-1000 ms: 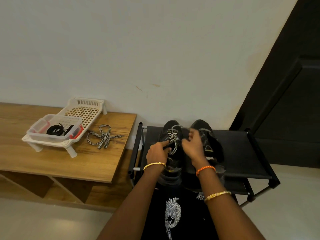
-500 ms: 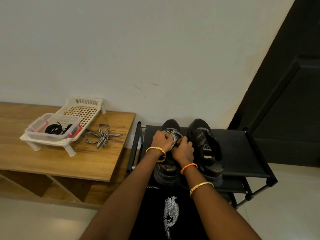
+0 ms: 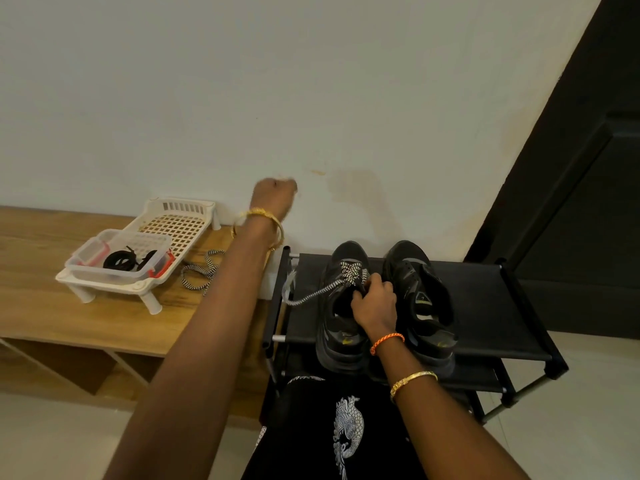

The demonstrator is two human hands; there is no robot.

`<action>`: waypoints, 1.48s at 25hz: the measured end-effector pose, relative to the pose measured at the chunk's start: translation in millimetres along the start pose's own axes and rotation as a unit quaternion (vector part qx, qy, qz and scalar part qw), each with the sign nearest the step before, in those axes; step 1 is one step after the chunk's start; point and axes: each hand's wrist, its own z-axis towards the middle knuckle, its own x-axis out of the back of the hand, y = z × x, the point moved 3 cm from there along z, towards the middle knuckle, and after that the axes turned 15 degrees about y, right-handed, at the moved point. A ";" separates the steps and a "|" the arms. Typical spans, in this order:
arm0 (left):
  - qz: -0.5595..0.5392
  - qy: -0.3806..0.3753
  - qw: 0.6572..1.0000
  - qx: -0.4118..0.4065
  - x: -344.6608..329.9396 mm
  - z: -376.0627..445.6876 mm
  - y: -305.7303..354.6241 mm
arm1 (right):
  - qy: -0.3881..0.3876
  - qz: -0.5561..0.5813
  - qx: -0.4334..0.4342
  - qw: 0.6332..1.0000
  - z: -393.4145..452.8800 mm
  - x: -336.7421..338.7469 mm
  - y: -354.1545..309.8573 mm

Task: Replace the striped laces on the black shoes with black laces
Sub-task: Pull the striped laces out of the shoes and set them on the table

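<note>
Left hand (image 3: 273, 194): raised, fisted, pulling striped lace (image 3: 318, 292)
Right hand (image 3: 375, 299): gripping left shoe (image 3: 341, 306)
Writing: none legible

Left hand (image 3: 275, 195): rose from the laced shoe (image 3: 341, 303) to a closed fist near the wall — blurred.
Striped lace (image 3: 320, 289): was drawn out leftward from the eyelets, toward that fist.
Right hand (image 3: 375, 304): moved onto the shoe's tongue — gripping it beside the remaining crossings.
</note>
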 end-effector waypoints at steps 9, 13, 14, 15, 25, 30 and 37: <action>0.188 -0.137 0.955 -0.186 -86.7 -86.7 -118.3 | 0.001 0.062 0.039 0.997 22.6 18.2 1.7; 0.258 -0.082 0.928 -0.257 -99.3 -85.5 -118.7 | -0.110 0.089 -0.001 0.990 45.1 19.6 4.8; 0.276 -0.079 0.918 -0.273 -101.7 -84.3 -117.3 | -0.131 0.103 -0.021 0.986 48.0 20.1 5.0; 0.290 -0.081 0.910 -0.284 -103.5 -83.6 -117.5 | -0.151 0.114 -0.038 0.981 49.4 19.8 5.3; 0.040 0.021 0.999 -0.030 -100.7 -67.4 -161.2 | -0.284 0.152 -0.136 0.937 61.8 18.7 6.3; -0.146 -0.026 0.976 0.162 -100.1 -56.5 -171.0 | -0.298 0.169 -0.142 0.929 64.7 15.8 9.7; 0.125 -0.090 0.955 -0.253 -100.5 -78.1 -141.7 | -0.276 0.217 -0.133 0.927 58.3 21.8 18.5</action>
